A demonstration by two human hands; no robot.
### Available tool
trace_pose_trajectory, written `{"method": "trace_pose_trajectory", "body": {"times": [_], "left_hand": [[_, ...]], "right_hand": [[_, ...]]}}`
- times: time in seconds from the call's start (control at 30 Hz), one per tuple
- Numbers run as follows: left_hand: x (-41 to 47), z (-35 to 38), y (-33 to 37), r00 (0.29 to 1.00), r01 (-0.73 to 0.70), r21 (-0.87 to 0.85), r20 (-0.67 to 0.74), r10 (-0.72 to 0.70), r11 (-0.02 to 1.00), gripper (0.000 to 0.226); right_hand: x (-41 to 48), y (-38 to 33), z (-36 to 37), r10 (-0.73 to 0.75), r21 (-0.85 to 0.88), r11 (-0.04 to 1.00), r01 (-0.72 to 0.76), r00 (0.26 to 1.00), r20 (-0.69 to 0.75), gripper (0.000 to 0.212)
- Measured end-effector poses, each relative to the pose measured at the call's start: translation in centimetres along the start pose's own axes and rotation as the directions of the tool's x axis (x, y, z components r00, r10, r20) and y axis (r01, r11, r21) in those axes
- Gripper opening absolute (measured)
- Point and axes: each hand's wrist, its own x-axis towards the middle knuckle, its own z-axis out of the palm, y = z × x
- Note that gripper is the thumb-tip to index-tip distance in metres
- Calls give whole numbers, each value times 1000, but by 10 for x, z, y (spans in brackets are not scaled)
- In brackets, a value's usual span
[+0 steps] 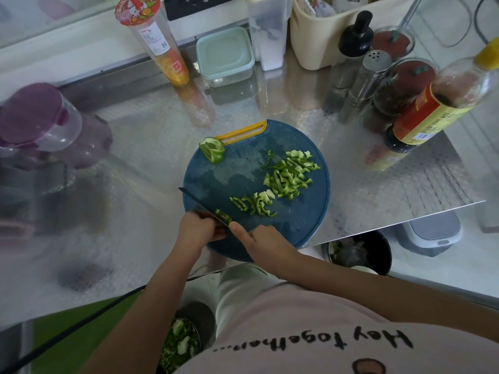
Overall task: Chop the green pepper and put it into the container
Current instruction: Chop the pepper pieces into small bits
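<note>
Steel tabletop (378,168), dimpled and shiny, carries a round blue cutting board (216,182) right in front of me. My read is that the chopping is well along but not finished, and nothing has gone into a container yet.

A big heap of strips (290,176) lies beyond and to the right of the right grip (263,240). A smaller row (253,205) sits just ahead of that grip. One uncut chunk (213,150) waits at the board's far edge, well beyond the left grip (201,228).

The left grip has its fingers curled down on a pepper stub (224,217) (what little remains of it), directly between the two grips. The right grip is wrapped round the knife (198,202) — handle hidden, forefinger laid out along the spine.

The blade points away and to the left from the right grip, and the stub's long axis seems to lie alongside it. A lidded box (225,55) stands far beyond both grips — possibly the container, lid on.
</note>
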Motion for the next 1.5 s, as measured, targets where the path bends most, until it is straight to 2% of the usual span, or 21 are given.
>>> {"method": "trace_pose_trajectory", "body": {"times": [0.1,0.23,0.33,0.43,0.53,0.67,0.83,1.1,1.23,1.3,1.37,1.43,1.5], "left_hand": [[-2,0,1,1000,6,-35,16,-6,999,19],[-1,0,2,1000,19,-39,13,-18,999,19],[-2,-1,3,1000,7,-39,24,-6,999,21],[-1,-1,4,1000,14,-39,28,-13,999,23],[0,-2,4,999,20,-28,46,-19,999,23],[2,-3,4,998,18,-9,57,-17,1000,24],[1,-2,4,999,-2,5,38,1,1000,21],[1,-1,5,999,0,-14,36,1,1000,24],[1,-2,4,999,-16,0,43,16,1000,34],[1,-2,3,999,-29,-2,46,29,1000,34],[1,-2,4,998,-46,7,39,46,999,33],[0,-1,3,997,-68,38,30,67,997,31],[-1,-1,1,996,-88,88,28,86,992,25]], "right_hand": [[-2,-8,-2,-73,-123,990,68,996,-41,83],[2,-5,-2,-30,-127,992,22,998,-57,57],[2,-5,1,48,-90,995,-52,998,-47,67],[1,-10,-2,30,-58,998,-35,997,-73,84],[4,-5,-1,-11,-70,998,8,999,-37,77],[4,-3,-4,36,-70,997,-39,998,-44,66],[3,-9,-9,20,-129,991,-21,1000,-9,78],[4,-19,-10,28,-168,985,-27,1000,7,74],[10,-24,-9,89,-110,990,-84,995,44,66],[12,-25,-8,151,29,988,-150,988,-36,49],[11,-30,-10,136,-6,991,-136,990,-35,60],[18,-33,-10,103,-71,992,-104,995,-12,62],[22,-38,-14,129,6,992,-129,992,3,63]]}}
